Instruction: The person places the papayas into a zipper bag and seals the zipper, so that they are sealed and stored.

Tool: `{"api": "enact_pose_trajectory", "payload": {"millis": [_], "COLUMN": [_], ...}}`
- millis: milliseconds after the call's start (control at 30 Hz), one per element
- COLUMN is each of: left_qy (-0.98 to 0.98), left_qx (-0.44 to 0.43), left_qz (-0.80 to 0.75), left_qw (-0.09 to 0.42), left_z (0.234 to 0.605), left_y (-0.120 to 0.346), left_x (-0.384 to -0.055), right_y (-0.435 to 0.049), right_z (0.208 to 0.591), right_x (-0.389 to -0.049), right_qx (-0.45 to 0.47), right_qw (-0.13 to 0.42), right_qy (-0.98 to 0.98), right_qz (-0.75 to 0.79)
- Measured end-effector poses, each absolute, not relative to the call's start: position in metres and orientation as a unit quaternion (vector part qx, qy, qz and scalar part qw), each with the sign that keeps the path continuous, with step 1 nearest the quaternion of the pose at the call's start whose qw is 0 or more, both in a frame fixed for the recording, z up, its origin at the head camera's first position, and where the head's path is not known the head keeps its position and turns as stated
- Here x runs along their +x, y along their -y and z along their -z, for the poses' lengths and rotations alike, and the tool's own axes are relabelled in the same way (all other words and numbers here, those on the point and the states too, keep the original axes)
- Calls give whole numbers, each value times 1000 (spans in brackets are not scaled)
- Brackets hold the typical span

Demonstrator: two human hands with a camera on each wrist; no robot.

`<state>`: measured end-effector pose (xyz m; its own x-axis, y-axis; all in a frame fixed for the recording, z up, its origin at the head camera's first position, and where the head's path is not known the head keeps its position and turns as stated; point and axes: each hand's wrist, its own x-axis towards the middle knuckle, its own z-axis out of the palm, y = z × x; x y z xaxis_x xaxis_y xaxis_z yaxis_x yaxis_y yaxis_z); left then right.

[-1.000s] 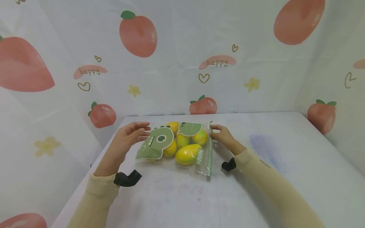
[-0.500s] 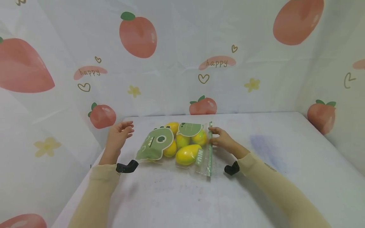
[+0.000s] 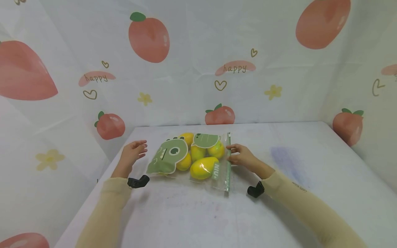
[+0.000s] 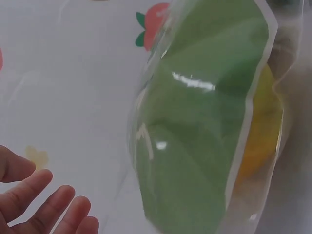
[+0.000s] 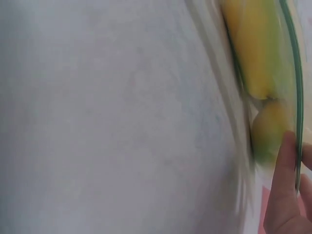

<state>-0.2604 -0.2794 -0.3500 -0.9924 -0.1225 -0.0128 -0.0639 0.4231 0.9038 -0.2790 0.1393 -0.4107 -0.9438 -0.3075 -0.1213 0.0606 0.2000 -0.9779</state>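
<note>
A clear zip bag point(image 3: 165, 165) printed with a green cartoon monster lies on the table. Inside it are several yellow-green, mango-like fruits point(image 3: 203, 168). My right hand point(image 3: 243, 158) pinches the bag's green zip edge point(image 3: 229, 177) at its right end. In the right wrist view the thumb point(image 5: 285, 175) lies on one side of the green strip point(image 5: 298, 73), with fingers on the other. My left hand point(image 3: 130, 156) hovers left of the bag, fingers relaxed and holding nothing. The left wrist view shows its fingertips point(image 4: 63, 197) apart from the bag's closed end point(image 4: 195, 126).
The white table point(image 3: 186, 213) extends in front of the bag and to its right, where a faint bluish stain point(image 3: 288, 160) shows. Behind it hangs a white backdrop point(image 3: 186, 86) with fruit prints. Black wrist cameras point(image 3: 138, 181) sit on both cuffs.
My left hand has drawn back to the left, away from the bag. My right hand has slid along the zip edge toward me. The bag has stayed put.
</note>
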Motion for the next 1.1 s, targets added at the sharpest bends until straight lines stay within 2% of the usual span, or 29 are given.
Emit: {"api": "enact_pose_trajectory", "payload": {"millis": [367, 1100], "left_qy": [850, 848], "left_qx": [26, 14], "left_qz": [526, 530], "left_qw": [-3, -32], "left_z": [353, 363], "left_y": [273, 253], "left_x": [-265, -265], "right_y": [-172, -232], "right_z": [408, 400], "right_x": [-280, -265], "right_qx": [-61, -76], "right_qw": [113, 104], "right_qy": [-797, -809], "right_qz": [590, 574]}}
